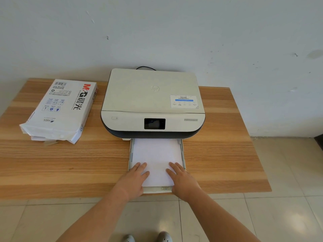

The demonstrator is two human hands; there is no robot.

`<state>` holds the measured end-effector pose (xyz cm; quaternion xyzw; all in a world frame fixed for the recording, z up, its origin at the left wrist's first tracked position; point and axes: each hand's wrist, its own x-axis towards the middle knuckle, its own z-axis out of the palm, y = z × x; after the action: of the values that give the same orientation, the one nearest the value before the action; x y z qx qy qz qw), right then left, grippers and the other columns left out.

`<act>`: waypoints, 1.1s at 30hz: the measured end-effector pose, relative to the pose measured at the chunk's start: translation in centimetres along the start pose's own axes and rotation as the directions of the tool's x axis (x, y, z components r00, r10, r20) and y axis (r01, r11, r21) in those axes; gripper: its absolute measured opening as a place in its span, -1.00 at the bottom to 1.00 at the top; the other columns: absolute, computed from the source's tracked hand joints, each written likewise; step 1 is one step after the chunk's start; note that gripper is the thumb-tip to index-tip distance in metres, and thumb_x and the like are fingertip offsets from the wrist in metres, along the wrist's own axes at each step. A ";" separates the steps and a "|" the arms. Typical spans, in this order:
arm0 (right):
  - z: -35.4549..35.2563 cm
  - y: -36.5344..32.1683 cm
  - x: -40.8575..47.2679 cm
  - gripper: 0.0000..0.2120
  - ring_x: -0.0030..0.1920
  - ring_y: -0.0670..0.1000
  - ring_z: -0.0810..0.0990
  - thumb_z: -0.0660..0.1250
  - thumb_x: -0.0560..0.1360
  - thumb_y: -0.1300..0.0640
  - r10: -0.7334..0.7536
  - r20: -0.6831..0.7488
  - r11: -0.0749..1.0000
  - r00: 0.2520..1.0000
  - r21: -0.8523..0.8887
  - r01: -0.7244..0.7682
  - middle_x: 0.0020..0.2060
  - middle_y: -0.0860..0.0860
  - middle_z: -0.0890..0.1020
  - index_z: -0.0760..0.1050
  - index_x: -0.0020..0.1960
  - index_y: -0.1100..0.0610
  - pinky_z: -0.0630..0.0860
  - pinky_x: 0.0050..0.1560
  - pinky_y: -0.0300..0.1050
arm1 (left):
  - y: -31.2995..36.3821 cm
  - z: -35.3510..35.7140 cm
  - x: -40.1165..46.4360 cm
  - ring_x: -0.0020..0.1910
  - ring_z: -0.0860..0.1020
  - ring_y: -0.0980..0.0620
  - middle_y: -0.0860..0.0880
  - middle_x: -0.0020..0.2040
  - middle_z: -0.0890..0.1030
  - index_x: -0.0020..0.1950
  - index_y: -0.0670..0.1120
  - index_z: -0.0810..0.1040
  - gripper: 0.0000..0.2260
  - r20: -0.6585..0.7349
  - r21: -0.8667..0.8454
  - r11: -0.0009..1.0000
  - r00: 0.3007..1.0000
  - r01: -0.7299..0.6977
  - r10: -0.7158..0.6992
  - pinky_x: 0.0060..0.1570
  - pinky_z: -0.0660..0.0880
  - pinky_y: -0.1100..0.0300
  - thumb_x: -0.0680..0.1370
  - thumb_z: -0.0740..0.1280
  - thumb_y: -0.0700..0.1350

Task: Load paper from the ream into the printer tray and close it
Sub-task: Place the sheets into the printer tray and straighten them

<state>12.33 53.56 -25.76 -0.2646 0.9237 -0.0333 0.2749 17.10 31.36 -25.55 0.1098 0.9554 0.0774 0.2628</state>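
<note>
Plainly two hands (flat) on paper

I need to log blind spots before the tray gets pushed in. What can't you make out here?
Head view only:
- How thick the paper stack is: seen from above, tray walls hide its sides.
- Paper's near corners: under the left hand and right hand.
- Sheets left in the ream: wrapper covers them.
- Printer sticker text: too small.
- Cable behind the printer: mostly hidden.

ream lies left of printer; paper in tray before it, on table
</note>
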 end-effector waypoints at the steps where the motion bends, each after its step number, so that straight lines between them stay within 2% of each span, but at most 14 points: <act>1: 0.0 0.0 0.0 -0.30 0.55 0.02 -0.17 0.22 0.52 0.23 0.000 -0.001 1.000 1.000 0.000 0.000 0.57 -0.05 -0.12 -0.01 0.57 0.00 0.07 0.49 0.03 | 0.0 0.1 0.0 0.54 -0.13 -0.04 -0.01 0.58 -0.14 0.54 0.01 0.05 -0.45 0.001 0.003 1.000 1.000 -0.002 0.002 0.47 0.13 0.08 0.57 0.16 -0.11; 5: -0.3 0.0 -0.2 -0.30 0.55 0.02 -0.16 0.23 0.52 0.23 -0.007 0.003 1.000 1.000 0.001 0.007 0.57 -0.04 -0.11 0.00 0.57 0.01 0.07 0.49 0.04 | -0.1 -0.1 -0.1 0.54 -0.12 -0.04 0.00 0.58 -0.13 0.54 0.01 0.07 -0.45 0.001 0.014 1.000 1.000 -0.006 0.006 0.46 0.16 0.06 0.57 0.17 -0.10; 12: -0.9 0.1 0.1 -0.27 0.54 0.03 -0.18 0.27 0.49 0.24 -0.007 -0.002 1.000 1.000 -0.008 0.007 0.56 -0.05 -0.11 0.01 0.56 0.01 0.21 0.46 0.04 | -0.2 -0.6 0.1 0.54 -0.12 -0.04 0.00 0.58 -0.13 0.54 0.00 0.08 -0.43 -0.009 0.032 0.999 1.000 0.009 -0.008 0.45 0.16 0.05 0.56 0.21 -0.08; 17: -0.9 0.0 0.1 -0.28 0.55 0.03 -0.16 0.27 0.50 0.24 -0.001 0.011 1.000 1.000 -0.004 0.001 0.56 -0.04 -0.10 0.02 0.56 0.01 0.18 0.46 0.04 | -0.2 -0.5 0.2 0.54 -0.11 -0.03 0.01 0.58 -0.13 0.54 0.00 0.08 -0.43 0.003 0.024 1.000 1.000 0.014 -0.014 0.43 0.22 0.06 0.57 0.21 -0.07; 24: -0.7 -0.2 0.0 -0.29 0.55 0.04 -0.18 0.25 0.52 0.25 0.004 0.024 1.000 1.000 -0.026 -0.003 0.57 -0.03 -0.13 -0.01 0.56 0.02 0.18 0.47 0.05 | 0.0 -0.6 0.1 0.54 -0.11 -0.04 -0.01 0.58 -0.11 0.53 -0.02 0.09 -0.44 -0.002 0.028 1.000 1.000 0.013 -0.013 0.45 0.20 0.05 0.56 0.21 -0.08; 29: -0.9 -0.2 0.5 -0.22 0.54 0.08 -0.25 0.26 0.50 0.26 -0.013 0.015 0.996 1.000 -0.088 0.014 0.56 -0.03 -0.20 -0.08 0.57 -0.02 0.09 0.49 0.07 | 0.0 -0.6 0.5 0.54 -0.19 -0.03 0.02 0.57 -0.22 0.55 0.06 -0.04 -0.36 0.006 0.056 0.998 1.000 -0.001 0.001 0.46 0.11 0.05 0.56 0.22 -0.10; 33: -1.0 -0.5 0.9 -0.17 0.54 0.09 -0.25 0.28 0.49 0.27 0.002 0.059 0.993 0.998 -0.117 0.005 0.55 -0.05 -0.24 -0.13 0.57 -0.04 0.10 0.48 0.10 | 0.1 -0.9 0.6 0.54 -0.18 -0.05 0.01 0.57 -0.21 0.55 0.07 -0.03 -0.36 0.042 0.062 0.998 0.999 0.008 -0.010 0.46 0.13 0.04 0.56 0.23 -0.10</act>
<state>11.44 52.57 -25.26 -0.2818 0.9154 0.0283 0.2861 16.15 31.51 -25.09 0.1153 0.9521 0.0440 0.2799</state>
